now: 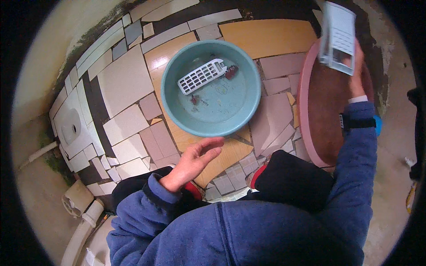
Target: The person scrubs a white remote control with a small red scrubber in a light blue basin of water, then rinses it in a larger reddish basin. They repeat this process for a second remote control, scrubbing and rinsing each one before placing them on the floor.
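Note:
Up at the far right, my right hand point(356, 73) holds a pale box-shaped plastic piece point(341, 33) with rows of slots, raised over a pink tub. Its fingers are partly hidden behind the piece. My left hand point(193, 162) hovers empty by the near rim of a teal basin point(213, 131), fingers stretched and loosely apart. In that basin lies a long white plastic grid point(202, 77) with rows of openings. A dark red lump point(230, 72) rests against its right end, and a smaller reddish bit point(194, 100) lies on the basin's bottom.
The pink oval tub point(309, 146), brownish inside, stands to the right. Patchwork tiles point(126, 73) cover the floor, with a squat toilet pan point(71, 126) at the left. Pipes point(86, 221) run along the lower left wall. Something blue point(378, 125) shows behind my right forearm.

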